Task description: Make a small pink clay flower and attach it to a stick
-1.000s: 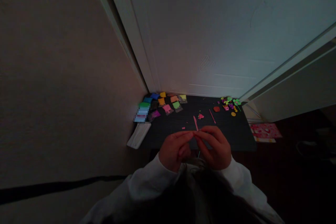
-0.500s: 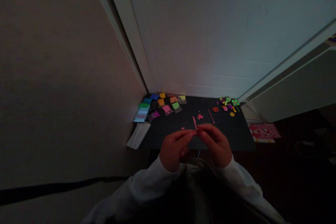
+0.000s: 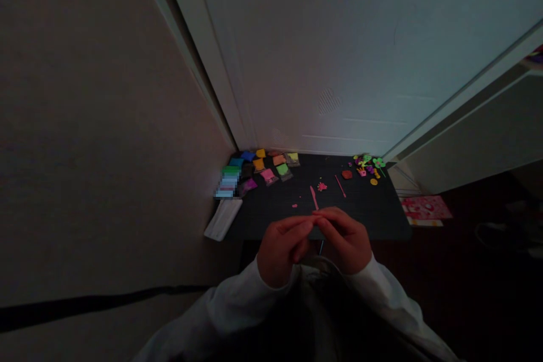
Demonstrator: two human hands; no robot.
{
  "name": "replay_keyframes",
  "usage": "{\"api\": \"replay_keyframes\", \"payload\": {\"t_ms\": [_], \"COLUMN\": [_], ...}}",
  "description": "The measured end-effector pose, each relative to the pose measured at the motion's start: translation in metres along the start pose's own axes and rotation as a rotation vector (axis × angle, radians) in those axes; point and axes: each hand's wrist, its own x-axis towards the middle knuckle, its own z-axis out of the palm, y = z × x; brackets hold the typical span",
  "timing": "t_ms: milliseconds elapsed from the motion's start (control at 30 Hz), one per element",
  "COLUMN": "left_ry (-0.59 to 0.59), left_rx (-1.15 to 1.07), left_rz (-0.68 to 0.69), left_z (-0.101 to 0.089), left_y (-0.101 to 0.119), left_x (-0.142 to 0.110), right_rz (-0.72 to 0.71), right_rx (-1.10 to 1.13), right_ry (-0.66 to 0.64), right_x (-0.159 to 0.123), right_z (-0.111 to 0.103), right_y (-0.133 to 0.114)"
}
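Observation:
My left hand (image 3: 280, 246) and my right hand (image 3: 347, 240) meet fingertip to fingertip above the near part of the dark table (image 3: 271, 212). Both are closed in a pinch on a tiny piece of pink modelling clay, which the fingertips now mostly hide. Just beyond them lies a pink clay knife (image 3: 314, 198). A small pink clay shape (image 3: 322, 186) with several lobes sits past the knife, and a pink stick tool (image 3: 340, 186) lies to its right. Left of the knife is a small pink clay bit (image 3: 294, 205).
Bags of coloured clay, among them a pink bag (image 3: 268, 176) and a green bag (image 3: 283, 170), cover the table's back left. A white pack (image 3: 223, 219) lies at the left edge. Finished-looking colourful clay pieces (image 3: 369, 165) and a red lump (image 3: 347, 174) are at right. A white door (image 3: 360, 56) stands behind.
My fingertips have drawn closer together and slightly lower, covering the pink clay that showed between them. The view has shifted a little; the things on the table lie as before.

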Motion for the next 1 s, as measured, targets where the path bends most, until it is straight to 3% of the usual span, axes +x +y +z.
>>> {"api": "replay_keyframes", "payload": {"t_ms": [300,1000], "left_ry": [-0.065,-0.052], "left_rx": [-0.097,-0.164], "left_rz": [0.001,-0.021], "left_z": [0.001,-0.009], "left_y": [0.000,-0.006], "left_x": [-0.001,-0.003], "right_rz": [-0.003,0.064], "right_rx": [-0.004,-0.024], "right_ry": [0.061,0.120], "right_x": [-0.004,-0.006], "right_z": [0.006,0.017], "right_y": [0.000,0.004]}}
